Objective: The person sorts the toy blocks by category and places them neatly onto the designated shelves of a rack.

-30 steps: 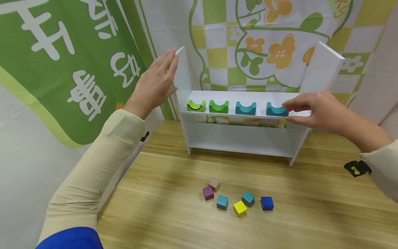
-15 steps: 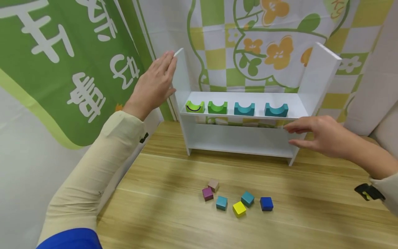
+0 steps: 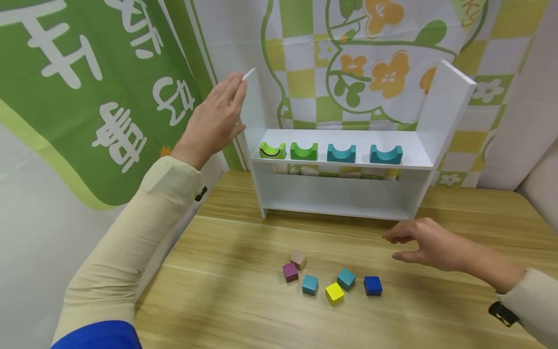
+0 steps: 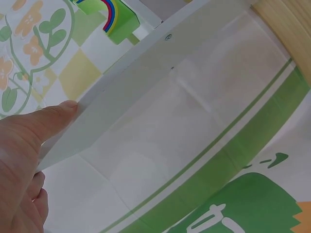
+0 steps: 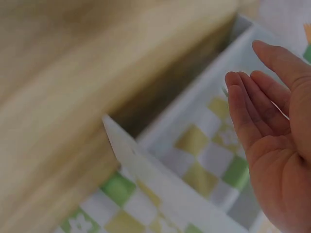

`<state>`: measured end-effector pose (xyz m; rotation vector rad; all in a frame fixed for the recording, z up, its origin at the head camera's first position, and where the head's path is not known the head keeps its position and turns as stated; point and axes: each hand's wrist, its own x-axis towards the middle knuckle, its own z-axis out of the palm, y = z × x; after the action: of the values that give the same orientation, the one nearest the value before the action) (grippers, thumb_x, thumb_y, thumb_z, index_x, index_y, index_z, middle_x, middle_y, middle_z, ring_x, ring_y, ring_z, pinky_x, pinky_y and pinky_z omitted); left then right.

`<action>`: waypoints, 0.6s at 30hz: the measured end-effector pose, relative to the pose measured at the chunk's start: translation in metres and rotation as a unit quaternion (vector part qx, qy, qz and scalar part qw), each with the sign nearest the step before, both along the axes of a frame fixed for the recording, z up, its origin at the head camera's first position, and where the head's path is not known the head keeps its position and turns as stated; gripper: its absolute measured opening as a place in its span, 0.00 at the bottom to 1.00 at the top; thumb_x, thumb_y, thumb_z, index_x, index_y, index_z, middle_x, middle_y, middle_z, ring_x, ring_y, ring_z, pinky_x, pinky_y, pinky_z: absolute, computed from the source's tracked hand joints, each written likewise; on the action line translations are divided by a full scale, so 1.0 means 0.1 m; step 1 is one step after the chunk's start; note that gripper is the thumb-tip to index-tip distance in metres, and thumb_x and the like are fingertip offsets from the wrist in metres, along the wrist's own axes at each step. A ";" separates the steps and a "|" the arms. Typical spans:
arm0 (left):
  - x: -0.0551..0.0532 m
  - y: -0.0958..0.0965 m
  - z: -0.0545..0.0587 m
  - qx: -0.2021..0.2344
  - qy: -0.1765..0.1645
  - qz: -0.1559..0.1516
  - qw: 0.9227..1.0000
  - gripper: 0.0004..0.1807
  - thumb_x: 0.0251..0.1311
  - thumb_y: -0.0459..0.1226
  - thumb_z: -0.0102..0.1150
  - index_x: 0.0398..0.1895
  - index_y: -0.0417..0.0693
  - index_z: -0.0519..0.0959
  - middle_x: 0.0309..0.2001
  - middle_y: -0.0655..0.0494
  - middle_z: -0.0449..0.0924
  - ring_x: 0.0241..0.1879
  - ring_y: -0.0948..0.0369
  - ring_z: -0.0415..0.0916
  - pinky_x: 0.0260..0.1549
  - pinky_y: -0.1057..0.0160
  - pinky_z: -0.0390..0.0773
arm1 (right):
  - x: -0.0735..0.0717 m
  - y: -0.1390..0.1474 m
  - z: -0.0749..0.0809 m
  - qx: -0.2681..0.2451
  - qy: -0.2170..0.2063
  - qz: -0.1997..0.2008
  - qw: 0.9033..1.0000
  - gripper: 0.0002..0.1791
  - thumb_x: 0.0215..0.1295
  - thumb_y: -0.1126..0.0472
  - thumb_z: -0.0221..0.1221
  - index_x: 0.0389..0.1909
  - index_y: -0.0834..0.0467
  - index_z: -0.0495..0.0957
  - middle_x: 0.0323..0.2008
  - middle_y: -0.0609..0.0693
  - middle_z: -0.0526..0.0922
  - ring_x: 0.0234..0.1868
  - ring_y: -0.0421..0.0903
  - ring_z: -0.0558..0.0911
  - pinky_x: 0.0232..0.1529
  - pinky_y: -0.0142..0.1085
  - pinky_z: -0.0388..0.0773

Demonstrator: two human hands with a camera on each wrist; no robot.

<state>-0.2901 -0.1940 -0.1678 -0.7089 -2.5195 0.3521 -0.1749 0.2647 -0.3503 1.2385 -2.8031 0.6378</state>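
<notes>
My left hand rests against the upper left side panel of a white shelf unit, fingers fairly straight. In the left wrist view its thumb touches the panel's front edge. Over the table in front of the shelf's right end, my right hand holds nothing, with thumb and fingers apart. On the upper board stand four-sided arch blocks in a row: a yellow-green one, a green one, a teal one and another teal one, hollows upward.
Small cubes lie on the wooden table: a blue cube, a yellow cube, teal cubes, a purple cube and a plain wood cube. Patterned cloth hangs behind the shelf.
My right hand has let go of the rightmost teal arch block and moved down and toward me, over the table. My left hand stays at the side panel.
</notes>
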 end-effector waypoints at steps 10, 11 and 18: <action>-0.01 0.00 -0.01 -0.002 0.001 -0.001 1.000 0.49 0.73 0.40 0.65 0.83 0.28 0.46 0.85 0.33 0.42 0.86 0.42 0.42 0.87 0.49 0.45 | 0.11 -0.21 -0.51 -0.010 -0.111 0.076 0.991 0.19 0.63 0.64 0.73 0.53 0.65 0.86 0.48 0.56 0.91 0.47 0.46 0.90 0.44 0.34 0.92; -0.01 0.00 -0.01 -0.002 0.001 -0.002 1.000 0.49 0.73 0.40 0.65 0.83 0.28 0.46 0.85 0.33 0.42 0.86 0.42 0.42 0.87 0.49 0.45 | 0.12 -0.22 -0.53 -0.007 -0.117 0.076 0.990 0.19 0.62 0.65 0.73 0.53 0.65 0.86 0.48 0.56 0.91 0.47 0.45 0.90 0.44 0.35 0.92; -0.01 0.00 0.00 -0.002 0.001 -0.001 1.000 0.49 0.73 0.40 0.65 0.83 0.28 0.46 0.85 0.33 0.42 0.86 0.42 0.42 0.87 0.49 0.45 | 0.13 -0.27 -0.70 0.001 -0.114 0.072 0.991 0.19 0.60 0.64 0.75 0.53 0.62 0.86 0.49 0.54 0.90 0.46 0.40 0.89 0.42 0.31 0.91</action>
<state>-0.2910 -0.1945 -0.1675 -0.7116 -2.5166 0.3561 -0.1621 0.2375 -0.4204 1.4682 -2.9108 0.8351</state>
